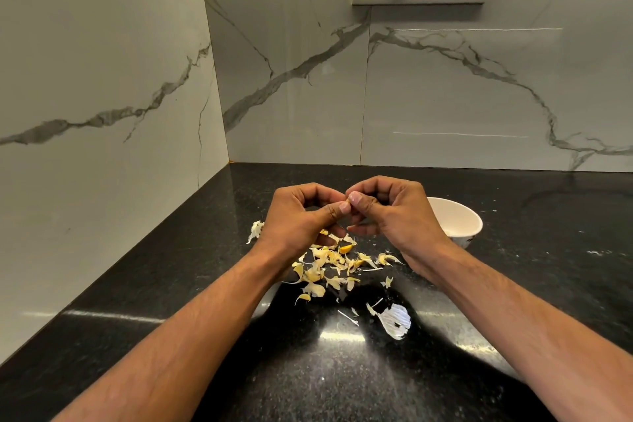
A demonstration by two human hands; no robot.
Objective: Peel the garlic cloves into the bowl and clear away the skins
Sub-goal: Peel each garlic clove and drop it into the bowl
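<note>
Left hand and right hand pinching one garlic clove above skin pile, keeping peelings clear of white bowl.

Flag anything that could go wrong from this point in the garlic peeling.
1. The left hand and right hand pinch a small garlic clove over the countertop, not over the bowl; if it slips, it likely lands among the skins.
2. The skins are scattered widely and look light, so clearing may miss stray bits.
</note>
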